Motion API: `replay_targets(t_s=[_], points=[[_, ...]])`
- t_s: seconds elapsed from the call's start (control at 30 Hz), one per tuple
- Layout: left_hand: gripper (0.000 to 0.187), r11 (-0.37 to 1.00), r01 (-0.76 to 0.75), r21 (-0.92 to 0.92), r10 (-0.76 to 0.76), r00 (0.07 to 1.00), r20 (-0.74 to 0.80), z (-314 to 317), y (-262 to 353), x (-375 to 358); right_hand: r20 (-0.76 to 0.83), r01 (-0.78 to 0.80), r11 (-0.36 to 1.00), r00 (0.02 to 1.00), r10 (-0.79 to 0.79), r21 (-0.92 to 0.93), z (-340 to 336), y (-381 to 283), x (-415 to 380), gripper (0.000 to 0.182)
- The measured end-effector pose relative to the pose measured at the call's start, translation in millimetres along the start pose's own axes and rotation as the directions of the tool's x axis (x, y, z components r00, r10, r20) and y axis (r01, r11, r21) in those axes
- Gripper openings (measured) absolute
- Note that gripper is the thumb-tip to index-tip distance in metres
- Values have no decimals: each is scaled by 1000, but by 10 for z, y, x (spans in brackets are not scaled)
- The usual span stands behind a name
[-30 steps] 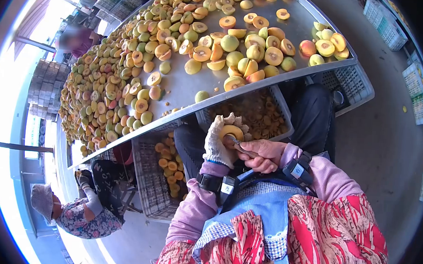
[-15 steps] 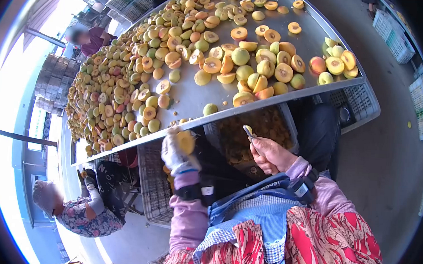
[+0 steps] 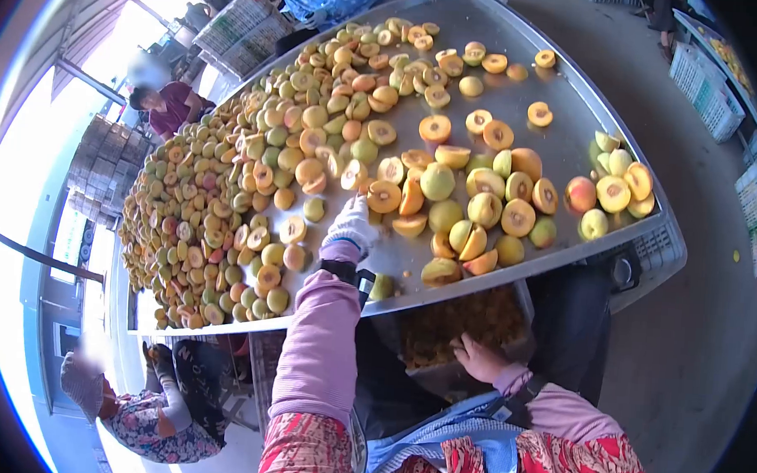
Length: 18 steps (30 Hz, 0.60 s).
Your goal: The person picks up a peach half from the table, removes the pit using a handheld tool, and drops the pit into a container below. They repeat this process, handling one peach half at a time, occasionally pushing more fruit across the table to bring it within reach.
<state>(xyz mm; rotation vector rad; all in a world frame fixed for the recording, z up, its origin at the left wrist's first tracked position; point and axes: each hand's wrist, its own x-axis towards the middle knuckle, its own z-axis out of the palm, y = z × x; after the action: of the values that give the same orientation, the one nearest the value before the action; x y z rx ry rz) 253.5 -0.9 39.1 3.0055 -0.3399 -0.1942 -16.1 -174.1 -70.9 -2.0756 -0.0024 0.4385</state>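
My left hand [image 3: 352, 225], in a white glove, reaches over the metal sorting table [image 3: 330, 264]. Its fingers are stretched towards a peach half [image 3: 384, 196] and touch or nearly touch the fruit there; I see nothing in its grasp. Below the table edge, my right hand [image 3: 481, 359] is bare and closed, above a bin [image 3: 524, 308] of brownish-orange fruit bits. The small pitting knife seen in it earlier is hard to make out against the dark bin. Several cut peaches [image 3: 484, 209] lie to the right of my left hand.
A large heap of halved peaches [image 3: 226, 198] covers the table's left side. A person [image 3: 159, 418] sits at the lower left, and another person [image 3: 176, 106] is at the far side. Crates [image 3: 703, 91] stand at the right. A raised rim [image 3: 514, 268] edges the table.
My left hand has let go of the peach half it held and moved from the table's front edge up among the fruit. My right hand has lowered over the bin. The view has tilted up.
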Motion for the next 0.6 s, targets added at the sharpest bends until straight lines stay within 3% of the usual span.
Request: replay_targets(t_s=[0.07,0.13,0.17,0.2,0.23,0.27,0.33,0.37,0.4,0.43,0.47,0.5,0.53,0.6], points=[[79,997,71,25,-73,994,81,-5,29,144,-11,-1,1000,1000,1,5,-32,-42,9,28],[71,998,-41,41,42,999,-30,35,-71,115,-4,-11,1000,1000,11,17,2,8,26,29],[64,951,54,-305,-48,998,27,72,-146,108,-100,124,990,988,-118,59,69,88,78,28],[58,780,164,-604,-119,986,114,134,-224,71,-196,259,962,951,-238,91,155,172,76,28],[42,422,211,-882,-130,977,171,-65,-113,-170,115,-133,916,989,96,377,-107,-157,8,24],[39,-4,170,-985,-102,980,170,11,-180,-317,123,-137,913,988,97,383,-250,-345,-29,24],[42,-561,312,-767,45,936,348,-129,-55,-784,330,-341,743,928,171,575,-407,-597,-116,29],[49,-580,252,-775,61,962,266,-176,65,-1062,343,-350,741,924,171,573,-450,-715,-163,29],[49,-613,228,-756,106,972,207,-128,121,-1260,281,-228,780,957,70,583,-474,-822,-214,28],[49,-630,263,-731,128,963,236,-97,170,-1453,217,-102,806,976,-33,583,-473,-903,-249,27],[49,-646,298,-703,152,952,264,-46,213,-1628,226,-111,805,974,-29,583,-442,-970,-279,27],[48,-696,302,-651,213,953,215,73,238,-1768,81,76,830,986,-144,553,-398,-1029,-318,27],[52,-642,188,-743,-80,948,309,62,478,-1899,-61,260,832,962,-265,491,-367,-1070,-341,28],[52,-698,176,-694,-85,942,324,236,541,-2078,-56,265,852,961,-269,452,-315,-1075,-369,28]])
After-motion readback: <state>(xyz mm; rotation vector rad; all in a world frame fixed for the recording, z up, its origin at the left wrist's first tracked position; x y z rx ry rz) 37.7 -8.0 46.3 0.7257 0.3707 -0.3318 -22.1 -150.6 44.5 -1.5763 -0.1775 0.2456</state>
